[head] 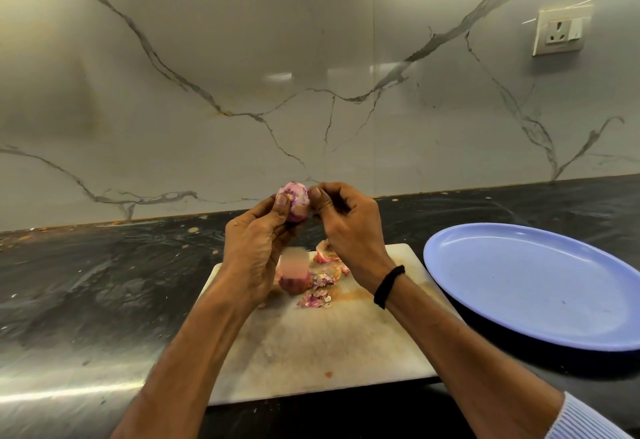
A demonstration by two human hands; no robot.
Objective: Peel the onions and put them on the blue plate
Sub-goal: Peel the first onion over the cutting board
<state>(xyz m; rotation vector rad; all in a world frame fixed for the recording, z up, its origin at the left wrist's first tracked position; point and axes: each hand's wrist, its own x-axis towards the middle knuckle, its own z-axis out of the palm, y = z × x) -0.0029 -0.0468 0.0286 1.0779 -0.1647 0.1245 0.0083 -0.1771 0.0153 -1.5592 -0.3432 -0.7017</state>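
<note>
Gripping an onion [298, 200], the left hand [257, 248] meets the pinching right hand [346, 225].

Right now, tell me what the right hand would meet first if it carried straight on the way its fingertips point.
The onion, gripped by the left hand: fingertips of the right hand point left and seem to pinch at its side, so contact looks immediate.

Cutting board [311, 345] at the tabletop's [104, 282] near edge, plate [519, 286] just right of it, onion [294, 284] and peel scraps [317, 296] on the board's far half, second onion [296, 201] held above them between left hand [256, 248] and right hand [346, 227]
</note>
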